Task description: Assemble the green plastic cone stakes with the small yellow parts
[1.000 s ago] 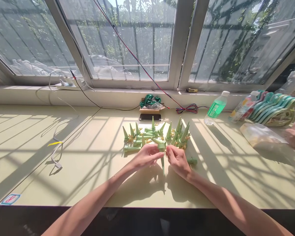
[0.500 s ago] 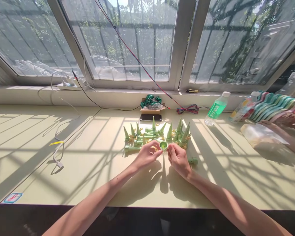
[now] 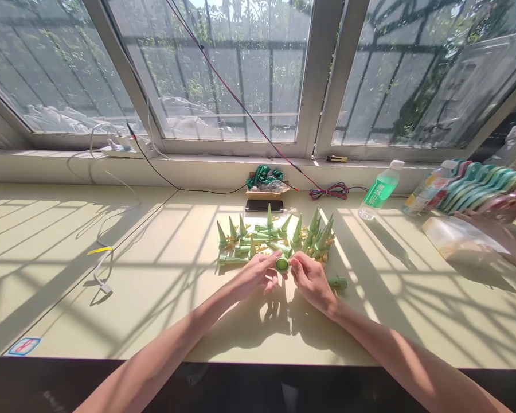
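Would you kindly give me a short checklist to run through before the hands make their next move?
1. Cone held in the left hand: ok, open end facing the camera.
2. Right hand close to the cone: ok, beside its rim.
3. What the right fingertips pinch: cannot tell, too small.
4. Green part clear of the right forearm: cannot tell, partly hidden.
5. Bottle clear of both hands: ok, standing capped farther back.

Cones (image 3: 282, 264) pale green; tabletop (image 3: 155, 321) pale yellow, shadow-striped; bottle label (image 3: 376, 193) green, white lettering.
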The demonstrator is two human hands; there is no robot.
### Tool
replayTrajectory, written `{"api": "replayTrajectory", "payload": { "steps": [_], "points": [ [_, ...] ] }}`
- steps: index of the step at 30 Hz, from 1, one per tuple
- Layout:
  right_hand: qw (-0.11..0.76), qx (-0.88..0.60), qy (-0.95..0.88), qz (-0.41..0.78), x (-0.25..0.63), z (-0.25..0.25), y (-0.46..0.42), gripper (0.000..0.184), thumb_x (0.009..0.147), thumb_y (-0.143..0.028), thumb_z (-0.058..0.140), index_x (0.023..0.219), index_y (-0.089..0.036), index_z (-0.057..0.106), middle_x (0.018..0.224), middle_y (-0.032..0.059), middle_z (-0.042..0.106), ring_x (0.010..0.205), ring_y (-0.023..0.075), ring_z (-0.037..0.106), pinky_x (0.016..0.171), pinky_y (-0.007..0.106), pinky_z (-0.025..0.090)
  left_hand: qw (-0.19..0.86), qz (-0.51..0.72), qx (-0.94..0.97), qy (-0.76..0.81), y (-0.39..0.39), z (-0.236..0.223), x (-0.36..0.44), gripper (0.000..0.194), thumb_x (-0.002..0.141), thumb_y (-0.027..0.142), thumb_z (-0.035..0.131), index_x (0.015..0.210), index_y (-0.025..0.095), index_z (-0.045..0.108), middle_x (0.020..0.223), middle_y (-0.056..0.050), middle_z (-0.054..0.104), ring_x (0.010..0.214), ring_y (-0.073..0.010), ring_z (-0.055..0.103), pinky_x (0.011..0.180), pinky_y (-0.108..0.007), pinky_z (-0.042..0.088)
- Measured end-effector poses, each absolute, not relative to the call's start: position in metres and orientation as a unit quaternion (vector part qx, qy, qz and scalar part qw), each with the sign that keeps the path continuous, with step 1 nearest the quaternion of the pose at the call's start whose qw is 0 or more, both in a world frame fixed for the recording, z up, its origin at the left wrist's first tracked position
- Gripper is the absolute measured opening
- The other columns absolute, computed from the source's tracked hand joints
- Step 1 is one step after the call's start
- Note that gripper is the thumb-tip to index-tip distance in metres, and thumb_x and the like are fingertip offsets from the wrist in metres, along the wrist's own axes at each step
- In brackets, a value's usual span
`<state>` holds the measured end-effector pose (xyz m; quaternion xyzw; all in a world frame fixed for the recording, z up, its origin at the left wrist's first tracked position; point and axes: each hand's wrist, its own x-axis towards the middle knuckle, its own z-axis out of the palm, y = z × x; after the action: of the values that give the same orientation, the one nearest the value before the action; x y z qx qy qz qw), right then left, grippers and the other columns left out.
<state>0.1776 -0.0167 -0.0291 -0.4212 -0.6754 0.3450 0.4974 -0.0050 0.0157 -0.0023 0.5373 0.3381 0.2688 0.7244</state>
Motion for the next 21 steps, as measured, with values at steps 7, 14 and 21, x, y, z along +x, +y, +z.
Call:
{"api": "replayTrajectory", "payload": {
  "steps": [7,14,21],
  "points": [
    [0.493,-0.438,-0.676,0.329,0.1773,-0.0295,-0.0159,0.04,0.102,-0.049,0.041,0.073,-0.021,0.046,0.057,-0.0034,0.044,0.05,0.0122,0.037,0.05,0.026,0.029,0.698,0.292,0.575,0.312,0.0165,-0.0021,-0.008,0.044,0.09,0.056,0.063,0.083,0.012,0.061,0.058,0.002,0.054,0.045,-0.0083,0.052,0.045,-0.02,0.042],
    [0.483,-0.476,-0.675,0.29,0.1768,-0.0283,-0.0149,0.048,0.102,-0.047,0.039,0.062,-0.021,0.034,0.054,-0.0038,0.036,0.05,0.0112,0.032,0.05,0.028,0.026,0.566,0.334,0.674,0.339,0.0091,0.0027,-0.0037,0.037,0.082,0.046,0.075,0.097,0.013,0.067,0.077,0.0,0.057,0.054,-0.0084,0.054,0.046,-0.02,0.044],
    [0.494,-0.482,-0.66,0.298,0.1751,-0.0275,-0.0132,0.049,0.101,-0.048,0.04,0.061,-0.02,0.038,0.054,-0.0033,0.036,0.05,0.0108,0.033,0.049,0.027,0.026,0.453,0.358,0.74,0.345,0.0084,-0.0007,-0.0019,0.027,0.088,0.04,0.068,0.104,0.019,0.07,0.102,-0.005,0.058,0.071,-0.0102,0.057,0.059,-0.022,0.053]
  ]
}}
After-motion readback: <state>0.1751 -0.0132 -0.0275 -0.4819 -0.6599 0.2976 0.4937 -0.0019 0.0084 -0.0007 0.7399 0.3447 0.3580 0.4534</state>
